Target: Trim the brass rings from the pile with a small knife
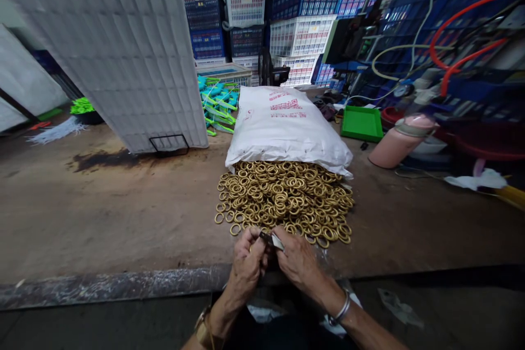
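My right hand (297, 257) is closed on a small knife (277, 241), which shows a pale handle and a dark, flat blade. The blade points left and meets the fingertips of my left hand (248, 262). Those fingers are pinched together, and a sliver of gold between them looks like part of a ring, mostly hidden. Just beyond both hands spreads a heap of gold rings (287, 197). It spills out from under the front edge of a stuffed white sack (283, 126) with red print lying on the table.
A tall pale ribbed panel (135, 54) stands on the table (102, 213) at left. Green and teal plastic parts (217, 98) lie behind it. To the right are a green tray (361, 123) and a pink bottle (402, 139). Stacked crates (301, 35) fill the back.
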Action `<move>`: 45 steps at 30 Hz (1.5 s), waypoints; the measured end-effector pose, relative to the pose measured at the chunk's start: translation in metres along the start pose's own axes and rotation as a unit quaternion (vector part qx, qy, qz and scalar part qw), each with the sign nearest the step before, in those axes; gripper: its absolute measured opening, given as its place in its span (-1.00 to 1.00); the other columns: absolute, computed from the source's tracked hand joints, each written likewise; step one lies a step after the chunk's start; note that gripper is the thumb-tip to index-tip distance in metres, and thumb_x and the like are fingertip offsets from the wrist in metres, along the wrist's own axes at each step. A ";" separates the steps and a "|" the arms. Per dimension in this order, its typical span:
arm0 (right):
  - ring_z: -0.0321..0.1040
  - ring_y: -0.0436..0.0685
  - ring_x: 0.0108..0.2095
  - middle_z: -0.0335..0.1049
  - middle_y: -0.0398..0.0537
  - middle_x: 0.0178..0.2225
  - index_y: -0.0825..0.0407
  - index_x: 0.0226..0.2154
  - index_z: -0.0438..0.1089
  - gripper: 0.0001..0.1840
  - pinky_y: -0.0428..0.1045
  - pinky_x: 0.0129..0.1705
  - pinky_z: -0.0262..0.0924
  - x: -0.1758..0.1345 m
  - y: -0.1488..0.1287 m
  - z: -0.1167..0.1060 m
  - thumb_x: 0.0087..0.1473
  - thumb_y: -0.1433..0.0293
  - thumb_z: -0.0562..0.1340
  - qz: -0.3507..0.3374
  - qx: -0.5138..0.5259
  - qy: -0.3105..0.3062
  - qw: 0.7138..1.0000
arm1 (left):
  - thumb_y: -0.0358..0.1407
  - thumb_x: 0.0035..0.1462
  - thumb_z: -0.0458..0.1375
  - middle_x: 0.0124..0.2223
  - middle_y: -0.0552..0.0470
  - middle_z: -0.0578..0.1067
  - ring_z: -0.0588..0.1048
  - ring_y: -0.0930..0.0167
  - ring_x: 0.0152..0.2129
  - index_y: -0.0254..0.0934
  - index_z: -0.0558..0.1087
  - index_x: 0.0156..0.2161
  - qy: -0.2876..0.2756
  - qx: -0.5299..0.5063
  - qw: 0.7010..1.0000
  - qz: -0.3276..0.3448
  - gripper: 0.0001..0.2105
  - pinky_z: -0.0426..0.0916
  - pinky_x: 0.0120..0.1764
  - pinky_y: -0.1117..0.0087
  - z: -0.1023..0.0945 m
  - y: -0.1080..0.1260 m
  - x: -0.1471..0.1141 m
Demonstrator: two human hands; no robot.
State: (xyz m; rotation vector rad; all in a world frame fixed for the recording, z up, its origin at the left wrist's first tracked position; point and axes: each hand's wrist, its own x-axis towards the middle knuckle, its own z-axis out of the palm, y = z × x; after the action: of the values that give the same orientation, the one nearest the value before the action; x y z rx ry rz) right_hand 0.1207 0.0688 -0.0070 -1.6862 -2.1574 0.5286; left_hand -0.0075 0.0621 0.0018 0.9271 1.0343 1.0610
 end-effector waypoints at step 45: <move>0.23 -0.03 -0.50 0.33 -0.17 -0.52 0.04 -0.41 0.29 -0.81 -0.14 -0.45 0.11 0.009 -0.020 -0.006 0.02 0.32 0.02 0.023 0.282 0.062 0.957 | -0.12 -0.11 0.19 -0.56 0.21 0.30 0.18 0.64 -0.75 -0.23 0.16 -0.35 0.025 -0.161 0.984 -0.076 -0.67 -0.03 -0.71 0.65 -0.014 0.002 -0.015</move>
State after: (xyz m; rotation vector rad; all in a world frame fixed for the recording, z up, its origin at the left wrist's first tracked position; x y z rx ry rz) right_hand 0.1049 0.0739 0.0082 -1.4032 -1.6658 0.9204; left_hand -0.0237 0.0496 0.0031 0.5534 0.9238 1.0879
